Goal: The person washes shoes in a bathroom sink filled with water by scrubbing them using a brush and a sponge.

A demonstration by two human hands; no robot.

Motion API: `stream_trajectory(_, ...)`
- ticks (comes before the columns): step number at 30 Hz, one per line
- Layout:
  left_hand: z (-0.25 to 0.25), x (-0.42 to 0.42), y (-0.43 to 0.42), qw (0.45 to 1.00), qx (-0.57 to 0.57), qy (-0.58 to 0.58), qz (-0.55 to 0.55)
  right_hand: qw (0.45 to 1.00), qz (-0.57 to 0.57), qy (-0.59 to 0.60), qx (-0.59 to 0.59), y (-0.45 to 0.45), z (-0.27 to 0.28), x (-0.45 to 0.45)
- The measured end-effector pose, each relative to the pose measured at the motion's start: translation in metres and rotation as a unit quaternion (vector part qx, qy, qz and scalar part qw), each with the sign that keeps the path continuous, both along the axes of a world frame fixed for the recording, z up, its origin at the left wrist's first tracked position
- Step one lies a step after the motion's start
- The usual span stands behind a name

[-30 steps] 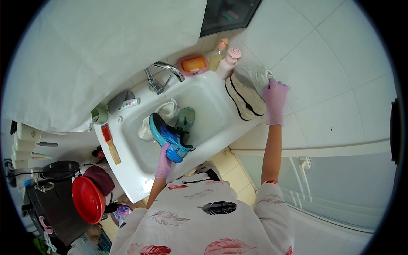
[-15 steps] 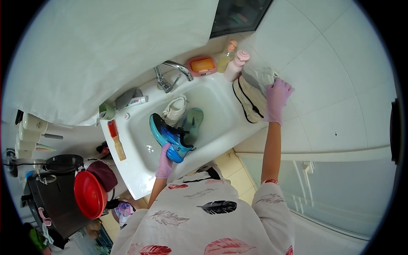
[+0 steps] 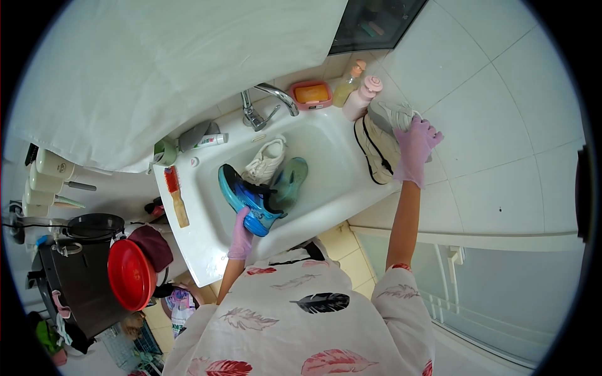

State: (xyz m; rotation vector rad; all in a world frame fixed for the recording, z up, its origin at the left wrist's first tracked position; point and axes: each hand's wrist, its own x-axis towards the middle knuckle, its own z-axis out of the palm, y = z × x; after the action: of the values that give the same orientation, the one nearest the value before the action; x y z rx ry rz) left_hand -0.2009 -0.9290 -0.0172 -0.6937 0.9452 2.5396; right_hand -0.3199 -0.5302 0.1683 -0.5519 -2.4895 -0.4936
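Head: left hand (image 3: 241,237) clasps blue sneaker (image 3: 243,197), right hand's (image 3: 415,149) hold unclear (tube (image 3: 212,140) lettering illegible).

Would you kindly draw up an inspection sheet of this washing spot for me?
Surface: sink, apparently holding water.
Job's things: blue shoe over the sink; white shoe and greenish sole inside; cream shoe and grey shoe at its right.
Clutter: brush, tube, soap, pink bottle along the rim.
Hands: left hand grips blue shoe; right hand at grey shoe; both gloved.
Cables: dark cord, far left.
Surroundings: red basin left, tiled wall right.
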Motion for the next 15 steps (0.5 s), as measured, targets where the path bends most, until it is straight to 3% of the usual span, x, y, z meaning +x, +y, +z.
stream_trajectory(2, -0.002, -0.001, -0.001, 1.000, 0.002, 0.004, -0.004, 0.989, -0.068, -0.099, -0.084, 0.002, 0.007, -0.003)
stream_trajectory(5, 0.005, -0.002, 0.001, 1.000, -0.010, 0.006, 0.000, 0.980, -0.052, -0.124, -0.146, 0.024, 0.002, -0.008)
stream_trajectory(11, -0.003, -0.002, 0.002, 1.000, -0.009, -0.004, -0.009, 0.955, -0.048, -0.101, -0.274, 0.024, 0.011, -0.006)
stream_trajectory(15, 0.001, -0.004, 0.004, 1.000, -0.006, -0.004, -0.023, 0.955, -0.025, -0.081, -0.284, 0.027, 0.007, -0.013)
